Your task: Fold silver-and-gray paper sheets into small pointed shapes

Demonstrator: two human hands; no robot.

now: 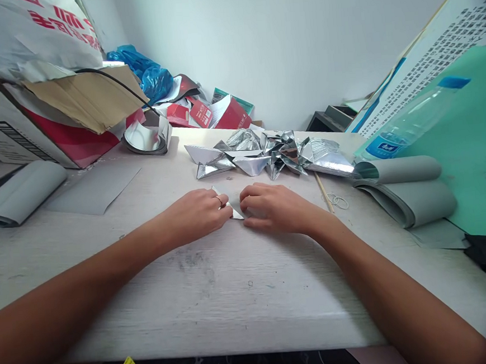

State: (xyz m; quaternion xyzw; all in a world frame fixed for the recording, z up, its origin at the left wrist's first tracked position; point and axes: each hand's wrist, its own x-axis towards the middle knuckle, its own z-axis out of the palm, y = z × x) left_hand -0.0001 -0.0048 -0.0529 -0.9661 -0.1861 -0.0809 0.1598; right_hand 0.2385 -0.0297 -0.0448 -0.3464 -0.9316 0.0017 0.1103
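A small piece of folded silver foil paper [235, 209] lies on the table between my two hands, its pointed corner showing. My left hand [203, 212], with a ring on one finger, has its fingers curled together on the paper's left side. From the other side my right hand [272, 207] grips the paper with bent fingers. The hands cover most of the sheet, so its full shape is hidden. Just behind them sits a pile of folded silver foil pieces [252, 164], shiny and pointed.
Stacks of curled grey sheets [425, 198] lie at the right, near a plastic bottle [410, 118]. A thin stick [323, 192] and rubber bands [337, 201] rest beside my right hand. Leftward are a flat grey sheet [96, 191], a foil roll [147, 136] and a carton [20, 132].
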